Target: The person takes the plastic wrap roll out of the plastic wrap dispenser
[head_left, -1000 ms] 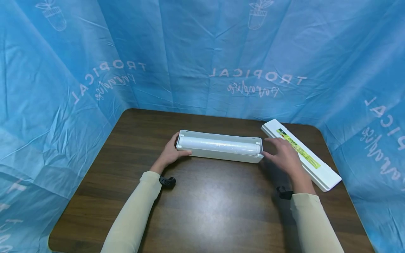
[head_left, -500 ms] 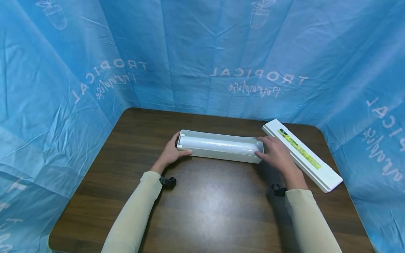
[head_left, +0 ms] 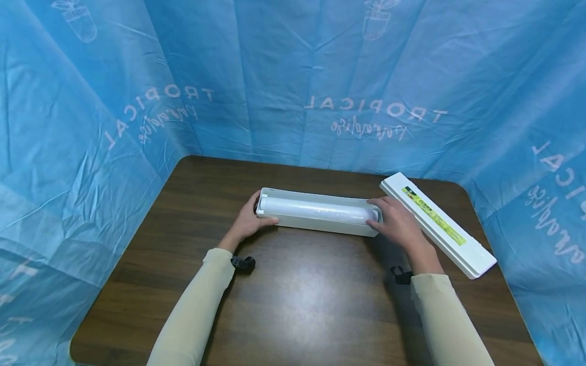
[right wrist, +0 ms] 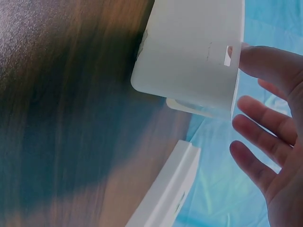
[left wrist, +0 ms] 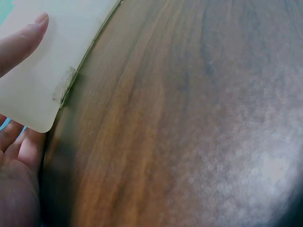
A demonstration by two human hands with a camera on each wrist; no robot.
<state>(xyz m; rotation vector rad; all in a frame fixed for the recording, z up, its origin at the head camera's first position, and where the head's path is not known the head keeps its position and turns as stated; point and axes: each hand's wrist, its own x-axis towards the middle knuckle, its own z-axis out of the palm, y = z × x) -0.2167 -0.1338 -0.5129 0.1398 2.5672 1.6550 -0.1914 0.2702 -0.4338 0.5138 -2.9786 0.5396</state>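
Observation:
A long white plastic-wrap box [head_left: 320, 226] lies lidless across the middle of the table, with a clear, shiny roll of plastic wrap [head_left: 316, 209] inside. My left hand [head_left: 245, 222] grips the box's left end, thumb on the near wall and fingers round the end. At the other end, my right hand [head_left: 402, 226] has its thumb and forefinger over the rim, on either side of the roll's end. The right wrist view shows that thumb [right wrist: 265, 61] behind a small slot in the wall, with the other fingers spread outside the box. The forefinger's tip is mostly hidden there.
The white lid [head_left: 441, 226], with a yellow-green label, lies slantwise at the right, close behind my right hand. Blue printed curtains [head_left: 274, 91] hang round the far and side edges of the brown wooden table [head_left: 293, 290].
My right hand has moved left from beside the box's right end to over its rim, thumb and forefinger now at the roll's end. My left hand and the lid stay put.

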